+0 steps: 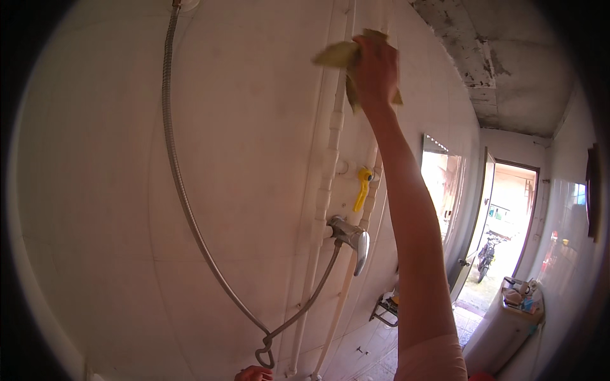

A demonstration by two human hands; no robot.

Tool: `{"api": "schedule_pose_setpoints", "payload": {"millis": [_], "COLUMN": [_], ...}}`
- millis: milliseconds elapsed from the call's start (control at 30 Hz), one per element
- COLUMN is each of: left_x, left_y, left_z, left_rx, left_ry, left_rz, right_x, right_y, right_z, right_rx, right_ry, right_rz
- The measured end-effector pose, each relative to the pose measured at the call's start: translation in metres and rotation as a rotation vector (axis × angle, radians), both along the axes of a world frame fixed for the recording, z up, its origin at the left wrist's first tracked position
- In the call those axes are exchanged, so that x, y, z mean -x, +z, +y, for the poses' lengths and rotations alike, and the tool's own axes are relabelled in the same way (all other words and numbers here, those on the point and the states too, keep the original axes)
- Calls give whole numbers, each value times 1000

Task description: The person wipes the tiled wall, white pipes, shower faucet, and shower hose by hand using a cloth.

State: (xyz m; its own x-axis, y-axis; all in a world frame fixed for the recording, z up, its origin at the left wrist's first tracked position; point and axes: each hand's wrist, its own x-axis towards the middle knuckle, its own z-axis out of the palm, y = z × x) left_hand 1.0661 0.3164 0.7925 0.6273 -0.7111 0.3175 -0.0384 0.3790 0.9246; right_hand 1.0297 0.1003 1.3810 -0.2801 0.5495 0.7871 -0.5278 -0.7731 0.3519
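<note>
High on the tiled wall, my right hand (376,71) is closed around a yellowish-green cloth (337,56), slightly blurred. Part of the cloth hangs below the fingers, over the white pipes (333,130) that run up the wall. Below it are a yellow valve lever (362,189) and a chrome shower mixer tap (351,236). From the tap a grey metal shower hose (181,168) loops down and rises to the upper left. At the lower edge, only a bit of my left hand (254,373) shows, beneath the hose's twisted loop; its grip is mostly cut off.
To the right stand a white washing machine (502,324) with small items on top and an open door (481,222). Outside is a motorcycle (487,256). A mirror (438,184) and a small metal rack (384,309) are on the wall behind my right arm.
</note>
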Motion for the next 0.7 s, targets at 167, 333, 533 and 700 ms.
{"api": "schedule_pose_setpoints", "payload": {"millis": [167,333,533,700], "left_x": [-10,-31,-55,-51], "left_y": [-2,-42,-45,-6], "left_z": [12,34,49,49], "left_rx": [5,-12,-54,-25], "left_ry": [-6,170,202,254], "left_rz": [39,194,212,230], "right_x": [-56,-60,-80,-64], "right_y": [2,-94,-3,157], "right_z": [-33,-23,-49,-60], "right_rx": [-502,-249,-393,-377], "right_ry": [-19,-323,-55,-349], "right_rz": [406,384,356,352]}}
